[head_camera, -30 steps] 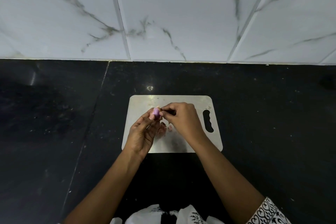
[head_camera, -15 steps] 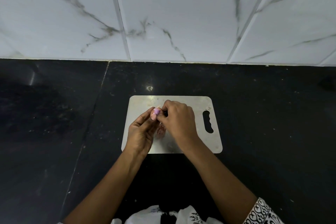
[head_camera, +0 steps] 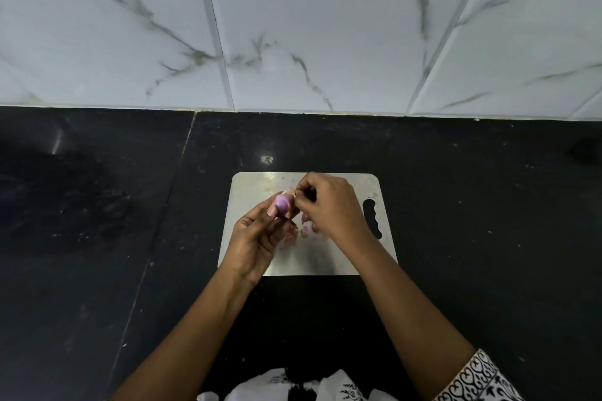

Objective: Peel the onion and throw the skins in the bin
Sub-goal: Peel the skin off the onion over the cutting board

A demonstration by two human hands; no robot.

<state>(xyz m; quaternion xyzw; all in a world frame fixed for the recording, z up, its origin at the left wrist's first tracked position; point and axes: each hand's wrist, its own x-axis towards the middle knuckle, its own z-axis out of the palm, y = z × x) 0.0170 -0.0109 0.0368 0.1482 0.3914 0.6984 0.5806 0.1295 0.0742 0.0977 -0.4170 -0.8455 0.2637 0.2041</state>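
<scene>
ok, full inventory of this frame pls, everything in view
wall tiles: several, white with grey veins, behind the counter
countertop: 1, black, speckled
cutting board: 1, silvery, mid-counter
onion: 1, purple, held over the board
skin strip: 1, tan, at the onion's top
skin scraps: a few, pinkish, on the board
printed material: 1, white, bottom edge; unclear what
sleeve: 1, black-and-white pattern, right arm
left hand: 1, grips the onion
right hand: 1, pinches the skin strip

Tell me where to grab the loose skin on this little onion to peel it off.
Pinch the loose skin at its lifted tan edge, upper right of the onion, coming from the right with the right hand. The edge stands off the purple flesh there, and the left hand covers the left side and underside.
</scene>
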